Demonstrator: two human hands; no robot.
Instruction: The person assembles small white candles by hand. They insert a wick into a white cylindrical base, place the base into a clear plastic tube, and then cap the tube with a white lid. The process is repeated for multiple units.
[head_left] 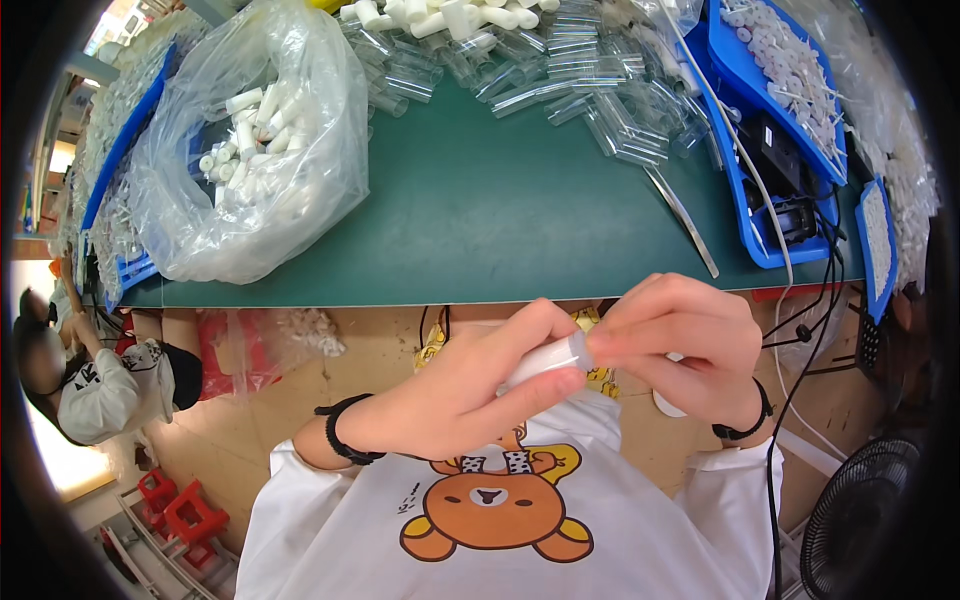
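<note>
A short white tube [548, 362], with what looks like a clear sleeve at its right end, lies in my left hand [465, 390]. The left thumb and fingers are wrapped round it, in front of my chest and just off the table's near edge. At the tube's right end, my right hand [690, 335] has its fingertips pressed together against it. Whatever small part may be between those right fingertips is hidden. Both hands are apart from the table.
On the green table [450, 220] stands a clear plastic bag [330, 110] of white tubes. Clear tubes [630, 130] and white pieces [440, 15] are heaped behind. Metal tweezers [685, 225] lie right, beside blue trays [745, 215] and cables. A black fan [865, 520] stands low right; another person sits left.
</note>
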